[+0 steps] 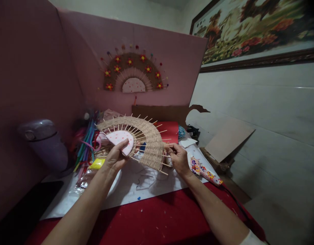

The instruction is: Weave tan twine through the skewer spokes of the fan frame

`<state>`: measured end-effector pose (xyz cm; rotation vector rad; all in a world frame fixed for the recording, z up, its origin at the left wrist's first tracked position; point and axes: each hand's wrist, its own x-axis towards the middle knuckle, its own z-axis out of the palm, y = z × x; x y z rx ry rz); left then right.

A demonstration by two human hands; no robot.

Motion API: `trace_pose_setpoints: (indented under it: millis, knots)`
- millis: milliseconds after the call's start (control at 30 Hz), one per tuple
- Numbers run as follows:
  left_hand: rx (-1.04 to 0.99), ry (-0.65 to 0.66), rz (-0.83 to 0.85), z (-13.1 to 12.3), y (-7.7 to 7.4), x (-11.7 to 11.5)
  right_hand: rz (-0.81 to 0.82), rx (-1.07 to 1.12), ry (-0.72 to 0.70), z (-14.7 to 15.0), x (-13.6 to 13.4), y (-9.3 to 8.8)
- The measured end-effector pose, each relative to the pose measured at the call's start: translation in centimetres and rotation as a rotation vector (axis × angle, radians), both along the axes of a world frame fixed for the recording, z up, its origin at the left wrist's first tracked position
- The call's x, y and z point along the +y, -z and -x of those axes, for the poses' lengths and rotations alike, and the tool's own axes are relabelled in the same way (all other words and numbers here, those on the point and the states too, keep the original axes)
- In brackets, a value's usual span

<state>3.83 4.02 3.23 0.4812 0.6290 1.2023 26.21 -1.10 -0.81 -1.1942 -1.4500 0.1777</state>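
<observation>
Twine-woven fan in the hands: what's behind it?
Past the fan's upper edge, a red sheet and brown cardboard show. Through its inner gap, something dark blue peeks out, unidentifiable. Whatever else lies directly behind the weave is covered.

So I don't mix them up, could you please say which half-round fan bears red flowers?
The brown half-round fan on the pink board; the tan woven fan in the left hand shows none.

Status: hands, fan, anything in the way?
Left hand gripping fan by dotted half-circle. Right hand at fan's right edge. Fan held above white sheet. Flowered tool beside right hand, not blocking.
</observation>
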Motion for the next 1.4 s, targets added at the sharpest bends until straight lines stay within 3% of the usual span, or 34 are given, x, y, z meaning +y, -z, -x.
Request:
trace_pose_setpoints:
  millis: [200,367,600,700,867,1133,1400]
  knots:
    - [0.015,-0.041,-0.017,0.2,0.0,0.2,-0.138,-0.207,0.141,-0.4,-0.4,-0.4]
    - [0.047,-0.062,-0.004,0.4,-0.1,0.3,-0.205,-0.313,0.137,-1.0,-0.4,-0.6]
    - [0.115,0.013,-0.007,0.7,0.2,0.5,-0.181,-0.32,0.162,-1.6,-0.1,-0.6]
    - [0.145,0.032,0.002,0.9,0.1,0.6,-0.123,-0.234,0.061,-1.7,0.0,-0.8]
    - [0.14,0.049,0.033,1.1,-0.4,0.4,0.084,0.104,-0.095,-2.1,0.2,-1.3]
    - [0.09,0.097,0.008,1.1,0.2,0.6,0.161,0.293,-0.244,-1.0,0.5,-0.8]
    - [0.081,0.148,0.027,0.9,0.5,0.6,0.168,0.33,-0.223,-0.4,0.5,-0.6]
